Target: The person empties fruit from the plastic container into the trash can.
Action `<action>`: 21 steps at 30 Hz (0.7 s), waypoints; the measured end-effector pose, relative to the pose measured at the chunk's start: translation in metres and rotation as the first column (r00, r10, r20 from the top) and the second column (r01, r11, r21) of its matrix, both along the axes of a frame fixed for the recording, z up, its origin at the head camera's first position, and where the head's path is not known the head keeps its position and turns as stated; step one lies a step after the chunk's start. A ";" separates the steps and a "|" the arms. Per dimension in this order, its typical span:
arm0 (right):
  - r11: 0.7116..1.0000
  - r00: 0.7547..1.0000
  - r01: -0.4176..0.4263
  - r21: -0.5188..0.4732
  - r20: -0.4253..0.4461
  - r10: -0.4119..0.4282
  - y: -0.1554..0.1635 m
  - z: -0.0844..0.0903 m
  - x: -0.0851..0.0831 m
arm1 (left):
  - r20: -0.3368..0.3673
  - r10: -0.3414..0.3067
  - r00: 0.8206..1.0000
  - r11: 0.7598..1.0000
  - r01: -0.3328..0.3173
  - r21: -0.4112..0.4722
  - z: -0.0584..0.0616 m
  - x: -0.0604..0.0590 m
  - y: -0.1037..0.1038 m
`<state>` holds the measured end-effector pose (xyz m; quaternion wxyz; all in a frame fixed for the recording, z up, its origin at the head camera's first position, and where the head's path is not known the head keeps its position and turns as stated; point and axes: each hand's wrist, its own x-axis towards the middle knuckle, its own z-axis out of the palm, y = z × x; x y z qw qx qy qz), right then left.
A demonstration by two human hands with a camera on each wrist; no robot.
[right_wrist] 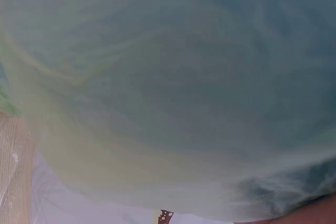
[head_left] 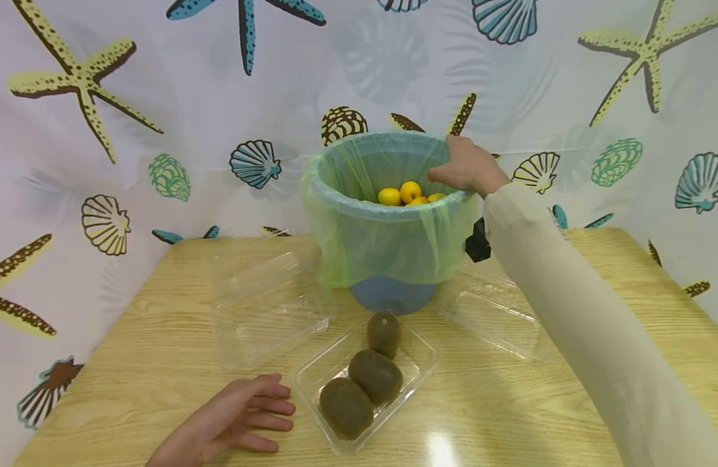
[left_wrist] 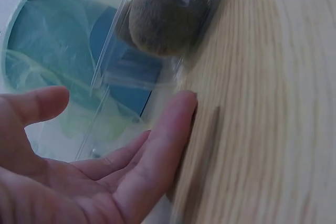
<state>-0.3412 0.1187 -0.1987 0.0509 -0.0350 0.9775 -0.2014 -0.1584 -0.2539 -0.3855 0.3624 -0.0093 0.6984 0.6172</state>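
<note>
At the back of the table my right hand [head_left: 469, 166] grips the right rim of a blue bucket [head_left: 394, 297], thumb on the inner side; its other fingers are mostly hidden behind the rim. A thin green plastic bag [head_left: 388, 243] lines the bucket and hangs over its outside. Several small yellow-orange fruits [head_left: 410, 191] show inside. The bagged wall fills most of the right wrist view. My left hand [head_left: 236, 415] lies with fingers spread and relaxed, just left of a clear plastic tray [head_left: 419, 373]. The tray holds three brown kiwis [head_left: 375, 376], one of them large in the left wrist view.
Another clear plastic container [head_left: 271, 311] lies left of the bucket, and one more clear container [head_left: 493, 311] stands right of it, partly under my right arm. Behind the wooden table [head_left: 475, 415] hangs a white curtain [head_left: 388, 65] with starfish and shells.
</note>
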 end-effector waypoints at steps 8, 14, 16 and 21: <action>1.000 1.000 0.000 -0.002 0.001 0.000 0.001 0.001 0.000 | 0.067 -0.047 0.997 0.997 0.044 0.056 0.002 0.005 0.020; 1.000 1.000 0.004 -0.009 0.000 -0.004 0.001 0.001 0.002 | 0.032 -0.081 0.996 0.980 0.074 0.186 -0.004 0.004 0.025; 1.000 1.000 0.005 -0.019 0.000 -0.005 0.000 0.001 0.003 | 0.018 -0.069 0.997 0.974 0.064 0.217 -0.007 0.004 0.025; 1.000 1.000 0.006 -0.010 -0.005 -0.006 0.000 0.000 0.004 | -0.020 -0.022 1.000 0.980 0.026 0.200 -0.009 0.000 0.020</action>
